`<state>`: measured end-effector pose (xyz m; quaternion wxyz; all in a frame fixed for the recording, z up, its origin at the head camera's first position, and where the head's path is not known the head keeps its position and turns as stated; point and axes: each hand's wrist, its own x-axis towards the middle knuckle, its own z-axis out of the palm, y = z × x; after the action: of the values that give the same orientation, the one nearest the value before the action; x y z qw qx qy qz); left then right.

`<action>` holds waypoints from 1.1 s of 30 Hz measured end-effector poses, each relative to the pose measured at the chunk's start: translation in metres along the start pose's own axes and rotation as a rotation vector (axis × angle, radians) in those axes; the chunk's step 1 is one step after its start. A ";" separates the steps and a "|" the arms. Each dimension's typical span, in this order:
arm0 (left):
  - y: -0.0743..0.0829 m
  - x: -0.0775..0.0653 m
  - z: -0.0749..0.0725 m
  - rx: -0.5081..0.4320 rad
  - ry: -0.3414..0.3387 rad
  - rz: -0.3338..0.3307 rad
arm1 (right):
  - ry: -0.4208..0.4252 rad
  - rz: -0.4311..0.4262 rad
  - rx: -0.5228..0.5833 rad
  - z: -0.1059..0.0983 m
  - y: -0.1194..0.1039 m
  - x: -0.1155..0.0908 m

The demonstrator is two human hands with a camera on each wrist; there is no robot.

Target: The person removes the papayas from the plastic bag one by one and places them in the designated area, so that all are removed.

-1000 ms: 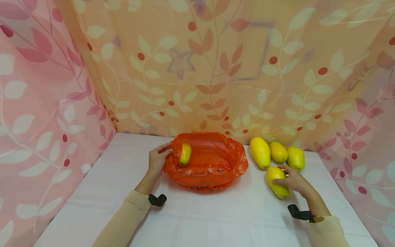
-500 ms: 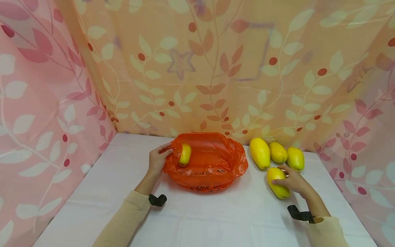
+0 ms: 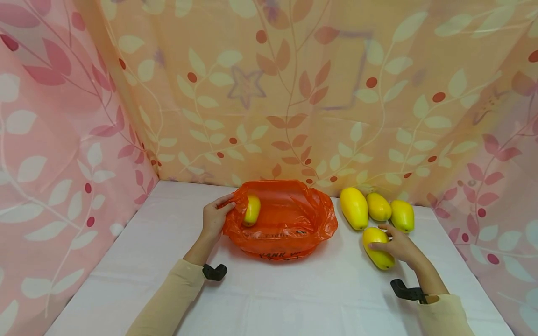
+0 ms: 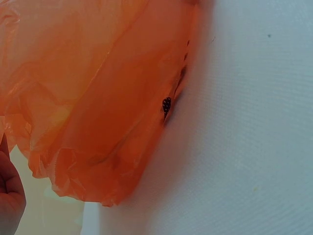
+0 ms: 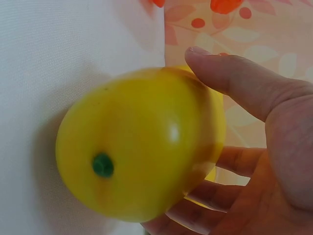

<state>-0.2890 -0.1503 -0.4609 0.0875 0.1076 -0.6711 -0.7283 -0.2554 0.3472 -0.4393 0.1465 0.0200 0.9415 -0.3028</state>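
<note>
My left hand (image 3: 214, 218) pinches the left rim of an orange-red plastic bag (image 3: 277, 247), which stands with its mouth spread wide. One yellow mango (image 3: 252, 211) lies inside, against the bag's left side. In the left wrist view, part of the hand (image 4: 11, 193) shows at the edge beside the crinkled bag (image 4: 112, 122). To the right, my right hand (image 3: 401, 245) holds another yellow mango (image 3: 376, 249) on the table, thumb on one side and fingers on the other. The right wrist view shows this mango's (image 5: 137, 147) green stem end turned to the camera.
Behind the right hand, a long yellow mango (image 3: 354, 208) and two shorter ones, a middle mango (image 3: 379, 207) and a right mango (image 3: 402, 216), lie near the back of the white table (image 3: 286, 298). A patterned curtain (image 3: 269, 116) hangs along the back and sides.
Almost nothing differs. The right thumb has shifted very slightly on the mango; the left hand and the bag stay in place.
</note>
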 end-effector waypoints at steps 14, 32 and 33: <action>0.000 -0.001 0.001 -0.009 0.002 0.001 | -0.007 0.009 0.011 0.000 -0.001 -0.002; 0.000 -0.001 0.001 -0.003 -0.001 -0.006 | -0.015 0.020 0.006 0.001 -0.002 -0.006; 0.000 -0.001 0.001 -0.003 -0.002 -0.006 | -0.015 0.019 0.006 0.001 -0.002 -0.006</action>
<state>-0.2886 -0.1489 -0.4609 0.0847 0.1088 -0.6696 -0.7298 -0.2496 0.3452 -0.4370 0.1563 0.0269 0.9392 -0.3045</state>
